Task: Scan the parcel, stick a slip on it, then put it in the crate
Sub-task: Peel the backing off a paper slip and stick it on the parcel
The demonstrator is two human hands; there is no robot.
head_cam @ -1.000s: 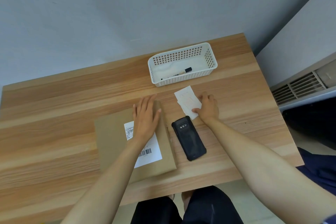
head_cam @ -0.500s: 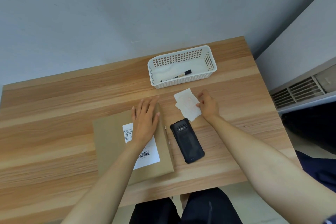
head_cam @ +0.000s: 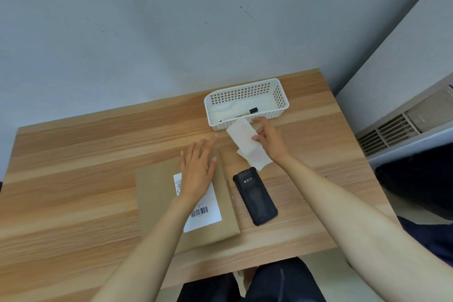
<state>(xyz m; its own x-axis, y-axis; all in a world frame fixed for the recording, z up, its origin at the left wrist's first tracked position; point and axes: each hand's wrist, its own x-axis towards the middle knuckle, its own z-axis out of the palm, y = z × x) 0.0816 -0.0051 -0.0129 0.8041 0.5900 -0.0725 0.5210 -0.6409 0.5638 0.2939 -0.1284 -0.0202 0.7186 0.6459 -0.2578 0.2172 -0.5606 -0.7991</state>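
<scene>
A flat brown parcel (head_cam: 159, 193) with a white barcode label (head_cam: 206, 211) lies on the wooden table (head_cam: 73, 154). My left hand (head_cam: 198, 169) lies on the parcel's upper part, fingers spread. My right hand (head_cam: 269, 141) pinches a white slip (head_cam: 241, 132) and holds it lifted above another slip (head_cam: 255, 158) that lies on the table. A black handheld scanner (head_cam: 255, 197) lies right of the parcel. The white perforated crate (head_cam: 282, 98) stands behind the slips with a marker pen (head_cam: 247, 112) inside.
A grey wall runs behind the table. To the right is a white unit with a vent grille (head_cam: 389, 132). My dark-trousered knees (head_cam: 269, 282) are below the table's front edge.
My right hand has picked one slip up off the pile and raised it toward the crate. My left hand's fingers have loosened and lifted slightly on the parcel.
</scene>
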